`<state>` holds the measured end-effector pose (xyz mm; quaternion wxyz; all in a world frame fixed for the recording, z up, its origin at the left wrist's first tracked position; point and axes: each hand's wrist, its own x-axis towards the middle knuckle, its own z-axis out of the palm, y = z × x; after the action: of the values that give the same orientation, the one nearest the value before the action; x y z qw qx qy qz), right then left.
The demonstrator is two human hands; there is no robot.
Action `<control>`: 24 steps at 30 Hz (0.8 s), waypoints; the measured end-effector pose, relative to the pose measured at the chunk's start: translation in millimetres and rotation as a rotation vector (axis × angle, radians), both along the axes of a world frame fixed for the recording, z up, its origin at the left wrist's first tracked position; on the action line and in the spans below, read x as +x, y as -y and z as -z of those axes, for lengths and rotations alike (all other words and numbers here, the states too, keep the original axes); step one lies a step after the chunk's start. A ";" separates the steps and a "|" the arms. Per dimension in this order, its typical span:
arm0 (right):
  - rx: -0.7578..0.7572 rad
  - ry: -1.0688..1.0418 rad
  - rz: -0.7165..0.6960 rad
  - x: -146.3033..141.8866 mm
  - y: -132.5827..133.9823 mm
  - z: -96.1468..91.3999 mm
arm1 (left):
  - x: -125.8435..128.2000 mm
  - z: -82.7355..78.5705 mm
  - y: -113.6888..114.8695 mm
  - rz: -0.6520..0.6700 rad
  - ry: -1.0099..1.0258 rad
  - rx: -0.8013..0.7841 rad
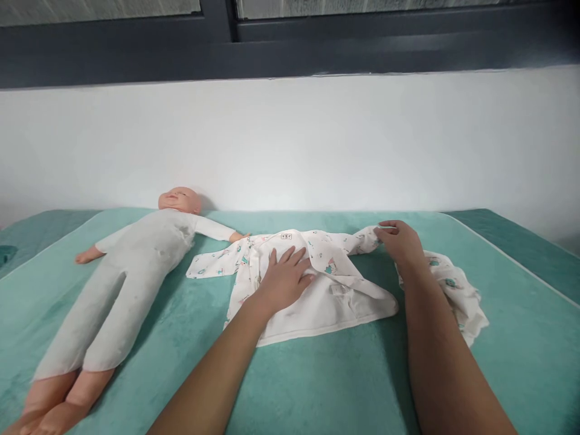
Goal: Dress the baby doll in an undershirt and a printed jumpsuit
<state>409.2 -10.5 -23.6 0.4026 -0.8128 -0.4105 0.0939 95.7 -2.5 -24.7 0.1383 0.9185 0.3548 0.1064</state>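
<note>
A white baby shirt (326, 305) with a small coloured print lies spread on the green cover, its front partly folded open. My left hand (284, 279) rests flat on the middle of it, fingers spread. At the shirt's right sleeve, my right hand (399, 240) pinches the cuff between thumb and fingers. The sleeve is stretched out toward that hand. The other sleeve (212, 264) lies flat on the left, near the hand of a baby doll (145, 241). The doll lies on its back in a white cloth body.
A crumpled white printed garment (455, 293) lies to the right, partly behind my right forearm. The green cover (326, 393) spans the surface. A white wall (290, 139) stands behind it, with a dark window frame (362, 48) above.
</note>
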 end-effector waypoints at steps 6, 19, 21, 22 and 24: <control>-0.348 0.203 -0.039 1.7 2.2 4.4 | 4.0 -10.4 6.4 0.026 0.093 -0.083; 0.173 -0.073 -0.142 -3.2 -9.4 5.9 | 29.3 -27.3 33.2 -0.017 0.388 -0.529; 0.232 -0.060 -0.114 -0.2 -10.5 9.2 | 27.2 -27.6 31.0 -0.069 0.494 -0.591; 0.262 -0.049 -0.098 1.5 -10.9 10.9 | 25.5 -28.5 29.4 -0.112 0.584 -0.630; 0.307 -0.030 -0.063 4.9 -11.6 14.2 | 21.7 -31.4 26.2 -0.205 0.771 -0.698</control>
<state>414.1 1.1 -37.8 0.5250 -0.7268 -0.4395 0.0548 117.3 -28.7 6.7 0.5450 0.6728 0.3805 0.3248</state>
